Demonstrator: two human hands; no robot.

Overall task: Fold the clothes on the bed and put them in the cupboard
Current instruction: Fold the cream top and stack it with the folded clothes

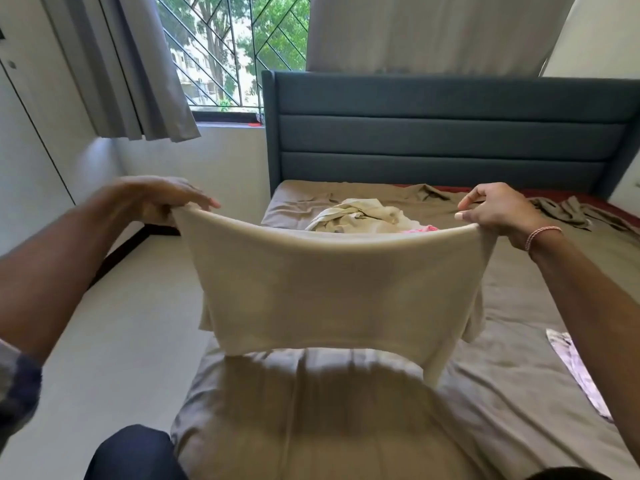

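A cream cloth (332, 292) hangs spread in the air over the near end of the bed (519, 306), its top edge stretched between both hands. The left hand (162, 202) at ten o'clock grips one top corner, fingers curled over the hem; the right hand (498, 216) at two o'clock pinches the other corner, with a bracelet (540, 237) on its wrist. The lower edge hangs just above the brown sheet. At twelve o'clock, beyond the cloth, a crumpled pile (360, 216) of clothes lies on the bed near the headboard (450, 133). A patterned piece (575, 368) lies flat at four o'clock.
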